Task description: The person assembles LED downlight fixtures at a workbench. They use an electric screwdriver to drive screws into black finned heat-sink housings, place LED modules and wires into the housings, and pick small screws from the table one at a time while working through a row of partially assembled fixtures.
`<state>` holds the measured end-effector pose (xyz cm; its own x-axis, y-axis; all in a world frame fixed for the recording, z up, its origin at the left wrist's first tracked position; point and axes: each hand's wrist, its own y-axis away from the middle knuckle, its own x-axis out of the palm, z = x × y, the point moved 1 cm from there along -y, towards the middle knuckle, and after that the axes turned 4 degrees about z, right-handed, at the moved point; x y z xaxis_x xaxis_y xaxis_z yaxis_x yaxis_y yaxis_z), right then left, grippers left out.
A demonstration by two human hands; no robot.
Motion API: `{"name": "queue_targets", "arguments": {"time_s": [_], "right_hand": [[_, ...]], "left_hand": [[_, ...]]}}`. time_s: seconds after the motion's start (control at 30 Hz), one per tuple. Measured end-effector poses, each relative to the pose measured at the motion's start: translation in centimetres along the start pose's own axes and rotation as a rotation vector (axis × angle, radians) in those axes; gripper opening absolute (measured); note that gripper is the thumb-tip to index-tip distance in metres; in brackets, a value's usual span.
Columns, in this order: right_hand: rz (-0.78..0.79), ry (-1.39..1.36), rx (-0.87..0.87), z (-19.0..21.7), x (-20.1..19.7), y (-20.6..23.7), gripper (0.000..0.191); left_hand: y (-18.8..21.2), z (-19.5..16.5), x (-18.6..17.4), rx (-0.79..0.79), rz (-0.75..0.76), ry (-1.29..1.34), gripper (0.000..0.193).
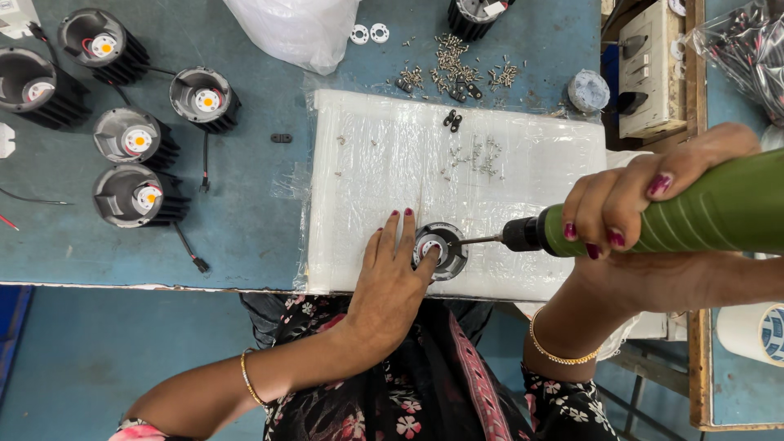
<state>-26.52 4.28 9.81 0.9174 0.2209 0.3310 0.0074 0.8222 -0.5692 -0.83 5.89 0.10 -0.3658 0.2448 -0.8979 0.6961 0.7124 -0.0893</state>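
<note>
My left hand [390, 278] holds a round black lamp housing [445, 251] steady on a white plastic-wrapped foam pad [384, 163], fingers around its left side. My right hand [629, 212] grips a green electric screwdriver [702, 214] lying nearly level, its bit [480, 240] pointing left into the housing's opening. Loose small screws [478, 155] lie scattered on the pad above the housing.
Several finished black lamp housings with orange-centred discs [137, 140] stand on the blue table [245, 212] at left. A pile of screws [457, 65], two white rings [369, 33], a clear plastic bag [294, 28] and a beige switch box [649, 69] sit at the back.
</note>
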Motion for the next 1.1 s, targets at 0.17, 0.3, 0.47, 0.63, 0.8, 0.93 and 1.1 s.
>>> {"name": "queue_targets", "arguments": {"time_s": [0.17,0.3,0.47,0.63,0.8,0.93,1.1], "right_hand": [[-0.043,0.04,0.005,0.0,0.1,0.0,0.081],[-0.049,0.048,0.0,-0.3,-0.2,0.7,0.08],[-0.026,-0.042,-0.017,-1.4,-0.2,1.4,0.088],[0.286,-0.091,0.086,-2.4,-0.5,-0.9,0.096],[0.062,-0.157,0.121,-2.6,1.6,1.3,0.104],[0.054,-0.134,0.123,-2.8,1.8,1.3,0.105],[0.033,-0.154,0.142,-3.2,2.3,1.2,0.105]], "left_hand": [[-0.2,0.1,-0.2,0.007,0.042,-0.035,0.05],[-0.4,0.0,-0.5,0.007,0.05,-0.049,0.045],[-0.4,0.1,-0.9,-0.028,0.07,-0.06,0.041],[-0.3,0.0,-0.8,-0.048,0.084,-0.066,0.042],[-0.2,0.0,-0.5,-0.041,0.067,-0.063,0.041],[-0.3,0.1,-0.2,-0.041,0.098,-0.066,0.04],[-0.3,0.2,-0.1,-0.037,0.109,-0.064,0.042]]}}
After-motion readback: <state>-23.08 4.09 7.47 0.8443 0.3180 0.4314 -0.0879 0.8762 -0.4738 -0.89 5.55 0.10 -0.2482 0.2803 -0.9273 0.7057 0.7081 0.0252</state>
